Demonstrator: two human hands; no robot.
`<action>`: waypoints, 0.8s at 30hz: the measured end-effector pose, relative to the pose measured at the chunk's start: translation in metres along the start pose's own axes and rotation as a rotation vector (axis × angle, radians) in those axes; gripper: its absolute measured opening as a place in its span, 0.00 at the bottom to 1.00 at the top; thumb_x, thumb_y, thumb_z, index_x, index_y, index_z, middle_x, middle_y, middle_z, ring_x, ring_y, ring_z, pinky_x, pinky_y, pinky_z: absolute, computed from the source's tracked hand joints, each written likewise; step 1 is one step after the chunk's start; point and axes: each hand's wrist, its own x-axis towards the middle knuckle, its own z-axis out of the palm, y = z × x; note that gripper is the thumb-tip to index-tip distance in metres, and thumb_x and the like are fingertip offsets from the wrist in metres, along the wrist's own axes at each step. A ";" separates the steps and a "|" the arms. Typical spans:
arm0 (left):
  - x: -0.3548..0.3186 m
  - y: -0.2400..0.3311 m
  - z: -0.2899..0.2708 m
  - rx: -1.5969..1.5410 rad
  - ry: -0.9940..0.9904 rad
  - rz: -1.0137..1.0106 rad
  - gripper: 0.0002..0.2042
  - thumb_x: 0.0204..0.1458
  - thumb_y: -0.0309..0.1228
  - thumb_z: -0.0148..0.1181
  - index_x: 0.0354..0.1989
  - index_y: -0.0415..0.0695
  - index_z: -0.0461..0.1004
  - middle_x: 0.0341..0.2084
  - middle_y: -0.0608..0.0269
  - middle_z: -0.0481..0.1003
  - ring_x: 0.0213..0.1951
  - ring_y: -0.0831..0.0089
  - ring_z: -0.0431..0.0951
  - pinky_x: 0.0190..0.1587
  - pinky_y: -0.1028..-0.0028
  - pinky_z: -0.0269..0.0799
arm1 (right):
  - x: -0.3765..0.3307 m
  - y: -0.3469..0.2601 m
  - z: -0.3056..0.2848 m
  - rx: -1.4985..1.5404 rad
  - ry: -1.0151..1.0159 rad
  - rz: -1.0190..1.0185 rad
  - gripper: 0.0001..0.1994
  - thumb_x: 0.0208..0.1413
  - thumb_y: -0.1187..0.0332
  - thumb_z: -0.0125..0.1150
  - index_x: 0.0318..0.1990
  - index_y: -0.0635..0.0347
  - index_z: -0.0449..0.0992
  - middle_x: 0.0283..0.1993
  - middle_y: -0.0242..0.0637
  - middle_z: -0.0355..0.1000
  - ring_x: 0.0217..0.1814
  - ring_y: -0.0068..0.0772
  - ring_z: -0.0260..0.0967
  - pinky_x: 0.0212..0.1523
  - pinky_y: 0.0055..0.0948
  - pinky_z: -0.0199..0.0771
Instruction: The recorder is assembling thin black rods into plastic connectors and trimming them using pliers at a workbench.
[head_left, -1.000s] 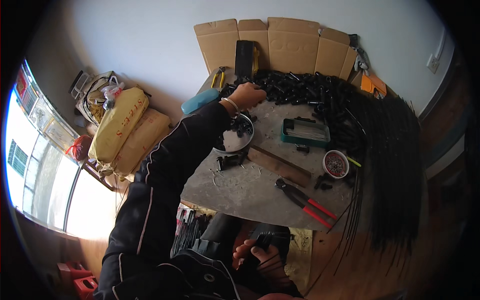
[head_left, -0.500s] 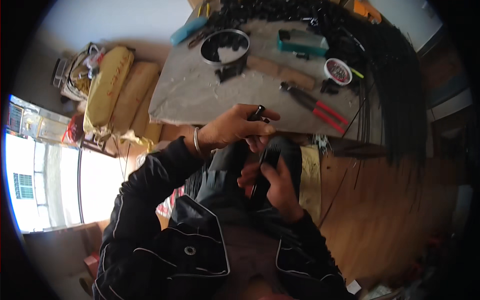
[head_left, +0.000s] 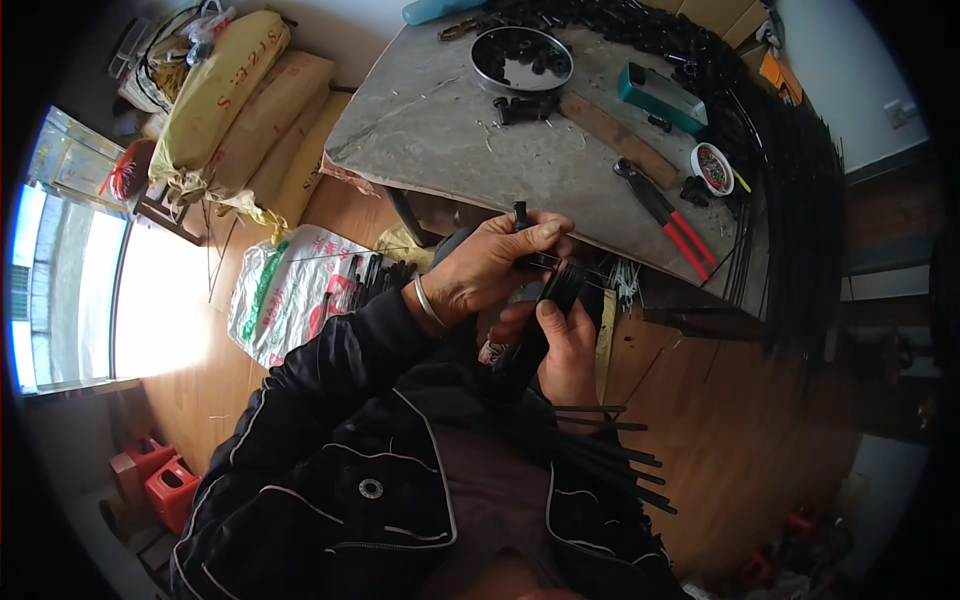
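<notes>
My left hand [head_left: 478, 265], with a bangle on its wrist, is closed just off the table's near edge. A small black tubular piece [head_left: 520, 214] sticks up between its thumb and fingers. To its right, my right hand [head_left: 570, 350] is wrapped round a bundle of thin black rods [head_left: 566, 285]. The bundle's upper end is beside my left fingers; several rods [head_left: 635, 460] fan out to the lower right past my forearm. A thin rod seems to run between the hands, but where it ends I cannot make out.
On the grey table [head_left: 420, 130] are a round pan of black parts [head_left: 522, 87], a wooden strip [head_left: 618, 140], red-handled pliers [head_left: 665, 220], a teal box [head_left: 662, 98] and a white tub of small pieces [head_left: 712, 168]. Sacks [head_left: 225, 100] stand left; black rods [head_left: 800, 210] hang right.
The head view has shifted, showing more floor on the left. My hands have come closer together, the right one raised with the rod bundle up to the left; rods now show at lower right.
</notes>
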 end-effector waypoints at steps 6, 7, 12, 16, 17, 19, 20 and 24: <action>0.008 -0.003 -0.016 -0.063 -0.069 0.022 0.11 0.53 0.30 0.63 0.44 0.42 0.74 0.33 0.64 0.76 0.37 0.71 0.76 0.41 0.72 0.75 | 0.002 -0.004 0.011 -0.022 0.062 0.013 0.14 0.63 0.64 0.51 0.47 0.66 0.66 0.33 0.42 0.74 0.31 0.35 0.75 0.35 0.34 0.78; 0.008 -0.002 -0.016 -0.058 -0.067 0.030 0.11 0.53 0.30 0.63 0.43 0.42 0.74 0.33 0.64 0.76 0.37 0.71 0.76 0.41 0.72 0.75 | 0.002 -0.004 0.012 -0.013 0.061 0.018 0.14 0.63 0.64 0.51 0.48 0.65 0.66 0.32 0.42 0.74 0.31 0.35 0.75 0.35 0.33 0.78; 0.004 0.004 -0.015 -0.034 -0.017 0.024 0.10 0.53 0.29 0.63 0.43 0.41 0.74 0.33 0.61 0.76 0.36 0.70 0.77 0.41 0.71 0.76 | 0.003 -0.003 0.019 -0.051 0.071 0.021 0.15 0.63 0.63 0.51 0.50 0.65 0.65 0.32 0.43 0.74 0.30 0.35 0.74 0.35 0.34 0.78; -0.002 0.010 -0.013 0.021 0.028 0.078 0.11 0.54 0.27 0.63 0.44 0.40 0.73 0.33 0.59 0.77 0.37 0.69 0.77 0.41 0.71 0.76 | 0.003 0.000 0.021 -0.029 0.075 0.012 0.17 0.63 0.63 0.51 0.54 0.65 0.64 0.33 0.43 0.74 0.30 0.35 0.74 0.35 0.33 0.79; -0.004 0.012 -0.011 0.019 0.027 0.079 0.11 0.54 0.27 0.63 0.44 0.40 0.73 0.33 0.59 0.77 0.37 0.69 0.77 0.41 0.71 0.76 | 0.003 -0.001 0.023 -0.032 0.075 0.011 0.17 0.63 0.63 0.51 0.54 0.65 0.64 0.33 0.43 0.74 0.30 0.35 0.74 0.35 0.33 0.79; -0.008 0.013 -0.009 0.074 0.031 0.121 0.11 0.54 0.26 0.61 0.45 0.40 0.73 0.33 0.58 0.77 0.37 0.69 0.78 0.41 0.71 0.77 | 0.001 -0.003 0.026 -0.039 0.100 0.021 0.19 0.63 0.63 0.52 0.56 0.64 0.63 0.33 0.43 0.74 0.30 0.35 0.74 0.35 0.33 0.78; -0.009 0.014 -0.009 0.072 0.032 0.122 0.11 0.54 0.26 0.61 0.45 0.40 0.73 0.33 0.58 0.77 0.37 0.69 0.78 0.41 0.71 0.77 | 0.001 -0.003 0.026 -0.040 0.099 0.022 0.19 0.63 0.63 0.52 0.56 0.64 0.63 0.33 0.43 0.74 0.30 0.35 0.74 0.35 0.33 0.78; -0.010 0.013 -0.009 0.095 0.016 0.155 0.09 0.55 0.26 0.61 0.43 0.40 0.72 0.35 0.56 0.78 0.38 0.69 0.78 0.42 0.71 0.76 | 0.001 -0.002 0.027 -0.073 0.085 0.014 0.18 0.63 0.63 0.51 0.55 0.64 0.64 0.33 0.42 0.74 0.30 0.34 0.74 0.35 0.33 0.78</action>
